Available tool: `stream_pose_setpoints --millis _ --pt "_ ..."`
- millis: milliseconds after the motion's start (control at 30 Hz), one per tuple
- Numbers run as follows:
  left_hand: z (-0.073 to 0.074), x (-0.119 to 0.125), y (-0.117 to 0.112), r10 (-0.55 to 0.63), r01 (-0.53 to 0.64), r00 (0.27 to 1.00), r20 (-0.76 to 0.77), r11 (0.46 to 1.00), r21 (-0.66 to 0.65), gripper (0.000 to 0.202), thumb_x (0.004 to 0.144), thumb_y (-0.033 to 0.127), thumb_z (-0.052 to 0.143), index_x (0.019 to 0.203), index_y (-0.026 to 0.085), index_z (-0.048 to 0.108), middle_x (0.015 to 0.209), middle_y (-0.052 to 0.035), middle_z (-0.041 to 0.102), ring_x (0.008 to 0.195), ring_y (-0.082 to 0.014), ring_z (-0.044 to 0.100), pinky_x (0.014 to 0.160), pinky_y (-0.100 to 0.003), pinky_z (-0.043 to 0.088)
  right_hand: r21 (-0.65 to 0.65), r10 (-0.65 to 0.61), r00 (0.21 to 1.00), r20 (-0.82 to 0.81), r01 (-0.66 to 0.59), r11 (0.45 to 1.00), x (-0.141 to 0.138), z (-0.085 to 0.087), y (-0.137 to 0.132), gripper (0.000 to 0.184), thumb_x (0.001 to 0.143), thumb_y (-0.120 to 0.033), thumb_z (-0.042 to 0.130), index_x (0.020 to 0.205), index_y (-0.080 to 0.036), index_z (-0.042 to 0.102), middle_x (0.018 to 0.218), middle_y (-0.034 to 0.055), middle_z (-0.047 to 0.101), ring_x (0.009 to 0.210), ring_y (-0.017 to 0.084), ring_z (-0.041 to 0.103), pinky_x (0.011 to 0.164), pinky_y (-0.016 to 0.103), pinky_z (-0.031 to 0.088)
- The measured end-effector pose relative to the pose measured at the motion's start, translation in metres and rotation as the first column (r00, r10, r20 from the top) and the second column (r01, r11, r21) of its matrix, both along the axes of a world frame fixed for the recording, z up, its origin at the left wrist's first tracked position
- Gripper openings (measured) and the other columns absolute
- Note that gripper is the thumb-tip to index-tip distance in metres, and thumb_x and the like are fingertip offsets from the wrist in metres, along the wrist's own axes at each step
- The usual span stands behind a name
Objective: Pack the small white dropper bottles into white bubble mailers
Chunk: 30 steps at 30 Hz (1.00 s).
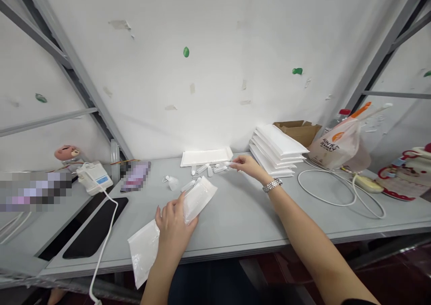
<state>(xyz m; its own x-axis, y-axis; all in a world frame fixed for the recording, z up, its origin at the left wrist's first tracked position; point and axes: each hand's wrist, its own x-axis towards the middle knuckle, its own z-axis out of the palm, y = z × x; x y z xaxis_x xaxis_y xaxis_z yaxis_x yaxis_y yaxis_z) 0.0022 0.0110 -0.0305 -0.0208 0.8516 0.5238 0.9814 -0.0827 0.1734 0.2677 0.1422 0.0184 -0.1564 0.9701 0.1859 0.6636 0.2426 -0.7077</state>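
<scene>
Left-hand fingers [164,215] clamp a clear plastic bag [144,251]; right-hand fingers [235,163] pinch a small white piece [222,167].

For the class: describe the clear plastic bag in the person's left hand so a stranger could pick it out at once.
On the long grey shelf below the white wall, find the left hand near the front edge. It grips a crinkled, translucent plastic bag; unlike the opaque white packets stacked behind, it reaches past the shelf's edge.

Bright, even light fills the white wall [215,71], shadows stay faint, grey metal shelf uprights [78,71] bow at the frame's edges, and a pixelated patch [33,191] blurs the left edge.
</scene>
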Motion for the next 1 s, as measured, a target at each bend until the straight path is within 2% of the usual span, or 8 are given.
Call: stream_pose_setpoints --millis 67,133,200,333,433,600,800,1000 --pt "-0.001 0.0 0.0 0.0 0.0 1.0 -0.006 1.0 0.002 0.056 0.075 0.029 0.056 0.128 0.017 0.044 0.095 -0.0075 0.057 0.095 -0.025 0.054 0.103 -0.052 0.023 -0.049 0.176 0.967 -0.183 -0.188 0.981 -0.008 0.006 -0.009 0.031 0.075 -0.043 0.064 0.089 -0.015 0.064 0.08 0.0039 0.065 0.069 0.014 0.058 0.061 0.025 0.043" --pt "-0.002 0.002 0.0 -0.017 0.017 1.0 -0.002 1.0 0.0 0.056 0.075 0.028 0.056 0.128 0.016 0.044 0.095 -0.008 0.056 0.096 -0.0251 0.054 0.103 -0.052 0.023 -0.068 0.318 0.901 -0.295 -0.351 0.934 -0.019 0.009 -0.017 0.032 0.07 -0.042 0.068 0.089 -0.017 0.066 0.08 0.0031 0.064 0.069 0.013 0.055 0.062 0.026 0.042" --pt "-0.002 0.004 -0.001 -0.035 0.035 0.999 0.01 0.999 -0.001 0.056 0.074 0.027 0.056 0.128 0.016 0.044 0.095 -0.0076 0.055 0.097 -0.0252 0.053 0.103 -0.052 0.023 -0.076 0.395 0.88 -0.264 -0.427 0.901 -0.031 0.009 -0.025 0.029 0.067 -0.039 0.071 0.087 -0.018 0.068 0.077 0.0015 0.062 0.069 0.013 0.052 0.062 0.026 0.041" --pt "-0.003 0.012 -0.003 -0.073 0.073 0.997 0.025 0.997 -0.017 0.058 0.072 0.022 0.057 0.128 0.021 0.044 0.095 -0.0053 0.054 0.096 -0.0237 0.053 0.103 -0.051 0.023 -0.087 0.452 0.877 -0.164 -0.47 0.879 -0.05 0.004 -0.036 0.026 0.066 -0.03 0.072 0.09 -0.021 0.069 0.075 -0.0007 0.057 0.069 0.013 0.046 0.063 0.026 0.039" --pt "-0.003 0.014 -0.003 -0.076 0.076 0.997 0.02 0.997 -0.021 0.058 0.071 0.02 0.056 0.128 0.022 0.043 0.096 -0.0051 0.054 0.094 -0.0227 0.053 0.104 -0.053 0.02 -0.079 0.431 0.871 -0.236 -0.459 0.885 -0.054 -0.001 -0.036 0.032 0.065 -0.028 0.073 0.094 -0.02 0.065 0.076 -0.0012 0.055 0.069 0.012 0.047 0.064 0.026 0.041" --pt "-0.003 0.012 -0.001 -0.041 0.041 0.999 0.005 0.999 -0.005 0.057 0.07 0.02 0.056 0.126 0.02 0.045 0.097 -0.0062 0.055 0.093 -0.0232 0.053 0.104 -0.054 0.019 -0.123 0.344 0.828 -0.443 -0.436 0.891 -0.053 -0.004 -0.032 0.028 0.062 -0.031 0.075 0.081 -0.017 0.06 0.07 -0.0016 0.056 0.068 0.013 0.053 0.065 0.028 0.044" --pt "-0.001 0.017 -0.001 -0.067 0.067 0.998 0.005 0.997 -0.033 0.056 0.07 0.019 0.057 0.126 0.022 0.046 0.095 -0.0051 0.054 0.093 -0.0225 0.054 0.104 -0.051 0.021 -0.179 0.264 0.879 -0.396 -0.356 0.917 -0.067 -0.001 -0.043 0.012 0.063 -0.019 0.07 0.071 -0.017 0.062 0.071 0.0006 0.063 0.067 0.013 0.058 0.062 0.026 0.044" --pt "-0.001 0.019 0.001 -0.049 0.049 0.999 0.019 0.998 -0.026 0.057 0.07 0.019 0.056 0.126 0.02 0.045 0.096 -0.0056 0.053 0.095 -0.0232 0.052 0.105 -0.052 0.019 -0.251 0.078 0.872 -0.483 -0.223 0.942 -0.08 -0.005 -0.048 0.009 0.062 -0.017 0.067 0.066 -0.016 0.059 0.062 -0.001 0.062 0.057 0.011 0.054 0.055 0.024 0.041"
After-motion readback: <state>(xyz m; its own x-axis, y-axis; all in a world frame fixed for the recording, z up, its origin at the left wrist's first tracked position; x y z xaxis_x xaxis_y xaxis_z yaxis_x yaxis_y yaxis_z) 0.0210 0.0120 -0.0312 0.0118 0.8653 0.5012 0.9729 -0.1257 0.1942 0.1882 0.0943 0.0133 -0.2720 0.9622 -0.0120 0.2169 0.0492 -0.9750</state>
